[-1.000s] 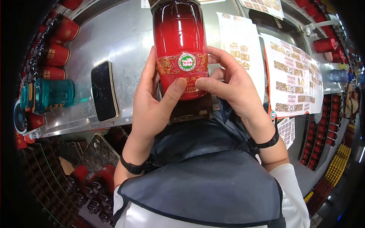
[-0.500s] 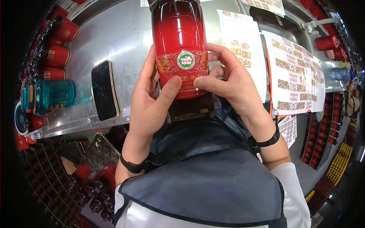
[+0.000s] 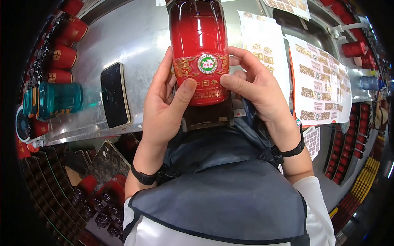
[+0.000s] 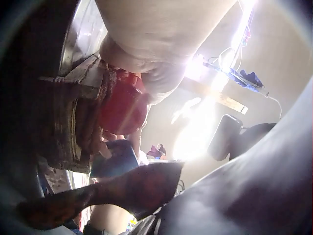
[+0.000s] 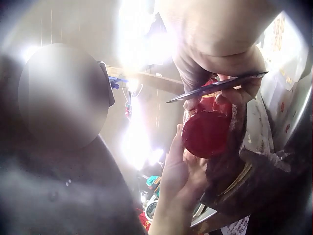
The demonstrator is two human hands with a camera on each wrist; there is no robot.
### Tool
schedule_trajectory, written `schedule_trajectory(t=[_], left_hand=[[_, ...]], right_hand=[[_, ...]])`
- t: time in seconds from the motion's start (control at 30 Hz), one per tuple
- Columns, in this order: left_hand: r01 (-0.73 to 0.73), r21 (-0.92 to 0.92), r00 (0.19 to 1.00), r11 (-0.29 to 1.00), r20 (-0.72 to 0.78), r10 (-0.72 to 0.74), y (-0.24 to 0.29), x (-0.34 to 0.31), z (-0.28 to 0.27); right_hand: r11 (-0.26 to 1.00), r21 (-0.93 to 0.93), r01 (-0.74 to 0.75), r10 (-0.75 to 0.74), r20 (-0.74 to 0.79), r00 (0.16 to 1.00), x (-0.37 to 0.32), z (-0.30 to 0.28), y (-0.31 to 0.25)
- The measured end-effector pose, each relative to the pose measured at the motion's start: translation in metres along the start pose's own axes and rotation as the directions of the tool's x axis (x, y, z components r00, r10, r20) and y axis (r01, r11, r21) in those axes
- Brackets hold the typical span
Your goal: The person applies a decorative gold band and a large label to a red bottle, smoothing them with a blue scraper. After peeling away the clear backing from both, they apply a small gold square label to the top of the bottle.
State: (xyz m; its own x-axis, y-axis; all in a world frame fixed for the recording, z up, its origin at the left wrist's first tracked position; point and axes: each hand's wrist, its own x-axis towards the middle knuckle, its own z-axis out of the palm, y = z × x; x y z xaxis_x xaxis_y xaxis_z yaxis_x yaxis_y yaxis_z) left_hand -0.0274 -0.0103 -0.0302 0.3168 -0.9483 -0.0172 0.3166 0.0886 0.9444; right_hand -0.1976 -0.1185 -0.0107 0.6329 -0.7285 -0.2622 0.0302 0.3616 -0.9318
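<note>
Metal desk [image 3: 141, 37], red jars [image 3: 64, 56] and teal jug [image 3: 61, 99] at left, my left grip [image 3: 164, 104] and right grip [image 3: 259, 88] — both holding a red bottle [image 3: 199, 35].

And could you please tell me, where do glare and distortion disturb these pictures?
Head view: bright reflections streak the red bottle, the metal table shines, and the surroundings curve into black corners. Left wrist view: hazy, with white glare right of the bottle and deep shadow at the left edge. Right wrist view: white glare left of the bottle.
</note>
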Motion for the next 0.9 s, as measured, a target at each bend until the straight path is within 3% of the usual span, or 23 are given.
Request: schedule_trajectory(t=[0.2, 0.4, 0.47, 0.6, 0.8, 0.9], left_hand=[[0.034, -0.118, 0.999, 0.992, -0.021, -0.037, -0.0015, 0.0013, -0.0046], [0.000, -0.074, 1.000, 0.997, -0.014, -0.001, -0.0016, 0.0009, 0.0000], [-0.008, -0.002, 1.000, 1.000, -0.018, 0.008, -0.0015, 0.0003, 0.0006], [-0.012, -0.035, 1.000, 0.999, -0.015, 0.012, -0.0033, 0.0013, -0.0001], [-0.019, -0.021, 1.000, 1.000, -0.007, 0.019, -0.0029, 0.0011, 0.0003], [-0.017, 0.002, 1.000, 1.000, -0.012, 0.017, -0.0016, 0.0019, 0.0015]], right_hand=[[0.999, 0.030, 0.019, -0.019, 0.006, 1.000, 0.0010, -0.0023, 0.0054], [0.998, -0.057, 0.036, -0.035, 0.010, 0.999, -0.0002, -0.0039, 0.0057], [0.999, -0.037, 0.004, -0.004, -0.012, 1.000, -0.0001, -0.0023, 0.0020], [0.999, 0.038, -0.022, 0.024, -0.052, 0.998, -0.0012, -0.0043, 0.0025], [0.999, -0.047, 0.006, -0.007, -0.016, 1.000, -0.0046, -0.0049, 0.0100], [1.000, 0.009, -0.011, 0.011, -0.028, 1.000, -0.0035, -0.0032, 0.0068]])
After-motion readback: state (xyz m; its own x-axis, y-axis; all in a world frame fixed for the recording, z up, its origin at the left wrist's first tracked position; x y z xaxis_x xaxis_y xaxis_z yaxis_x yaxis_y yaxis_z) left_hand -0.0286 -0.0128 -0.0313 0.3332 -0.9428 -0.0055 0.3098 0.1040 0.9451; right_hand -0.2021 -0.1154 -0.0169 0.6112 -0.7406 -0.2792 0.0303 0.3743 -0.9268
